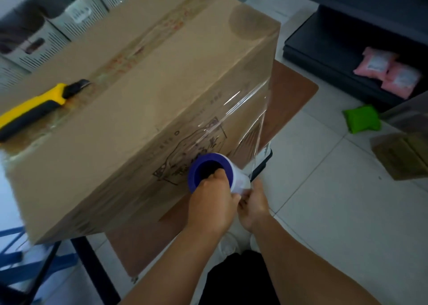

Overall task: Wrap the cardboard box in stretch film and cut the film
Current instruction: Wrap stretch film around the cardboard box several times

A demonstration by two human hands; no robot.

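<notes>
A large cardboard box [143, 91] fills the middle of the view, standing on a brown table [291, 91]. Clear stretch film [252, 110] runs from the box's right corner down to a film roll with a purple core [208, 168] in front of the box's near side. My left hand [210, 203] grips the near end of the roll, fingers hooked into the core. My right hand [253, 203] holds the roll's other, lower end; its fingers are partly hidden. A yellow and black utility knife [37, 105] lies on top of the box at the left.
Grey slotted bins [76, 17] stand behind the box. Dark shelves [342, 38] at the right hold pink packets [389, 73]. A green packet [362, 118] and a flat piece of cardboard [403, 154] lie on the tiled floor. A blue frame [14, 253] is at lower left.
</notes>
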